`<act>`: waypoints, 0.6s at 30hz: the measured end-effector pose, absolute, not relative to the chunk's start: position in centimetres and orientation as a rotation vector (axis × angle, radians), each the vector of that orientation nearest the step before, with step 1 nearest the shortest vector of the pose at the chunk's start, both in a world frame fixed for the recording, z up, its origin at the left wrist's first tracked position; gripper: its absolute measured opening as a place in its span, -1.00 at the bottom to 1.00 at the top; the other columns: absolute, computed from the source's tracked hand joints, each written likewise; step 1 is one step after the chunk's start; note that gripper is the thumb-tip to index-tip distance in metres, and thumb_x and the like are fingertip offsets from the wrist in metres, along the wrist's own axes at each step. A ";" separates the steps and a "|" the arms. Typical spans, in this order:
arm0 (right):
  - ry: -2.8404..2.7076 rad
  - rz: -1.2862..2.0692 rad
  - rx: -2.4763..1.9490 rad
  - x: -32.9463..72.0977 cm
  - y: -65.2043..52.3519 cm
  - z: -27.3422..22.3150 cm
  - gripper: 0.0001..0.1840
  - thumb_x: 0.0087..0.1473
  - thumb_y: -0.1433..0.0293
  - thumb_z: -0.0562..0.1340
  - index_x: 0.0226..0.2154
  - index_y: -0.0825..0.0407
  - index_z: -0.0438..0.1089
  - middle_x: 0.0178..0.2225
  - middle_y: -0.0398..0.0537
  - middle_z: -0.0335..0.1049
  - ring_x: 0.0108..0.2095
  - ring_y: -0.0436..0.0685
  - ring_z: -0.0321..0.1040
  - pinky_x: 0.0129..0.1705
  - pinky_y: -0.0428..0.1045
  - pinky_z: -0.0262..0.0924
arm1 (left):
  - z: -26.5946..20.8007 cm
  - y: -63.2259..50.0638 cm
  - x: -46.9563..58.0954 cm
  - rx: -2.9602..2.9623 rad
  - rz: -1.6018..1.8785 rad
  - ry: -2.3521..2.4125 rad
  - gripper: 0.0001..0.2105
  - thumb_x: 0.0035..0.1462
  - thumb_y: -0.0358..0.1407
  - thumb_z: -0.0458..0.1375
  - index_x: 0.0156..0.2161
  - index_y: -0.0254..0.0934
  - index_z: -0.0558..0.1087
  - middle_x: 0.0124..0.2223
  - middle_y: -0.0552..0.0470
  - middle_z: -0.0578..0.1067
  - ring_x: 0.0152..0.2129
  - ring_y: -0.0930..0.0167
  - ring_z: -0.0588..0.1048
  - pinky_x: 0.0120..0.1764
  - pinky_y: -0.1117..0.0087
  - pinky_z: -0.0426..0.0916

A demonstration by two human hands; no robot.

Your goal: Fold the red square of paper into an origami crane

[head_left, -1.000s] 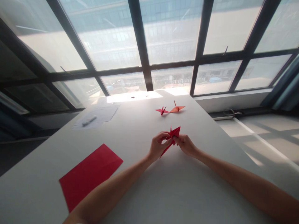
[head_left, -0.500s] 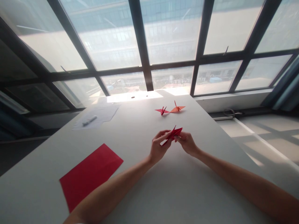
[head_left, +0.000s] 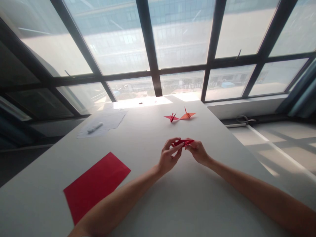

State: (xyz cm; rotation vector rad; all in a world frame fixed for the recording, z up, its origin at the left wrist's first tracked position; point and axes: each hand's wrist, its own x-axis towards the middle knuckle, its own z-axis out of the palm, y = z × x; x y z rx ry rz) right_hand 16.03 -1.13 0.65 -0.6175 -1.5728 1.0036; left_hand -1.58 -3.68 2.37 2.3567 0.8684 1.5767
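Between my two hands is a folded piece of red paper (head_left: 184, 142), held a little above the table and seen nearly edge-on. My left hand (head_left: 170, 154) pinches its left side, thumb and fingers closed on it. On the other side, my right hand (head_left: 198, 152) grips the right end of the paper; its fingertips are partly hidden. Beyond my hands stand two finished paper cranes, a red crane (head_left: 171, 117) and an orange crane (head_left: 188, 114), with their wings touching or nearly so.
A flat sheet of red paper (head_left: 95, 189) lies at the left, partly under my left forearm. White sheets (head_left: 116, 119) with a white marker-like object (head_left: 95, 127) rest at the far left of the white table (head_left: 145, 131). Windows rise behind it.
The folded red paper has been turned and flattened in my hands; its upright point no longer shows. My left fingers have shifted around it. The cranes and the sheet stay put.
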 end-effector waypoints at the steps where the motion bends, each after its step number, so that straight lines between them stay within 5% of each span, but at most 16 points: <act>1: -1.554 1.017 -0.607 16.0 -1.2 0.8 -0.79 0.11 0.19 0.29 -0.30 -0.03 0.54 -0.29 -0.05 0.50 -0.28 0.13 0.39 -0.24 0.02 0.28 | 2.4 -3.7 -1.6 2.370 1.578 0.880 -0.67 0.19 -0.47 0.14 0.01 -0.09 0.49 0.07 -0.10 0.41 -0.06 0.34 0.44 -0.13 0.27 0.41; 11: -1.550 0.987 -0.609 15.9 -1.9 1.5 -0.78 0.11 0.21 0.30 -0.26 -0.03 0.57 -0.25 -0.01 0.51 -0.24 0.15 0.43 -0.20 0.02 0.31 | 2.8 -4.1 -1.7 2.504 1.469 1.023 -0.61 0.19 -0.44 0.15 0.07 0.05 0.45 0.12 -0.04 0.39 0.00 0.30 0.39 -0.02 0.18 0.34; 18: -1.601 0.994 -0.655 16.0 -2.0 1.4 -0.72 0.13 0.13 0.26 -0.27 -0.03 0.57 -0.22 0.00 0.50 -0.19 0.18 0.42 -0.12 0.07 0.33 | 2.9 -3.9 -1.5 2.359 1.474 0.916 -0.68 0.22 -0.39 0.14 0.05 -0.02 0.47 0.05 -0.08 0.42 -0.04 0.30 0.41 -0.05 0.19 0.37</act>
